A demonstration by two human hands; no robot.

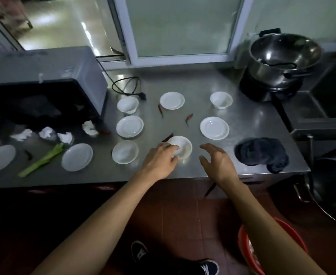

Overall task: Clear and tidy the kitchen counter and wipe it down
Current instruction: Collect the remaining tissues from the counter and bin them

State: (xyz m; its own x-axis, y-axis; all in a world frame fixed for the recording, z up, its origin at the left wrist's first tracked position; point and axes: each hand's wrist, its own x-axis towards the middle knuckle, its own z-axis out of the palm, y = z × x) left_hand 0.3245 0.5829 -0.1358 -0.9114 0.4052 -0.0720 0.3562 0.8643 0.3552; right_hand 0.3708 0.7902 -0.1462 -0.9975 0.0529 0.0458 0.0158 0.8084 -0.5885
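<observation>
On the steel counter (252,124) lie several white plates and bowls. My left hand (161,159) grips the near rim of a white bowl (183,146) at the front centre. My right hand (216,161) hovers just right of that bowl, fingers apart and holding nothing. Further dishes: a bowl (125,157), a plate (129,126), a bowl (128,104), a plate (172,100), a bowl (221,100) and a plate (214,128). A dark cloth (262,153) lies crumpled at the front right. Red chillies (160,110) are scattered among the dishes.
A microwave (44,84) stands at the left with crumpled tissues (48,132) in front of it, a celery stalk (42,160) and two more plates (77,157). A steel pot (282,56) sits on a burner at the back right. A red basin (250,253) is on the floor.
</observation>
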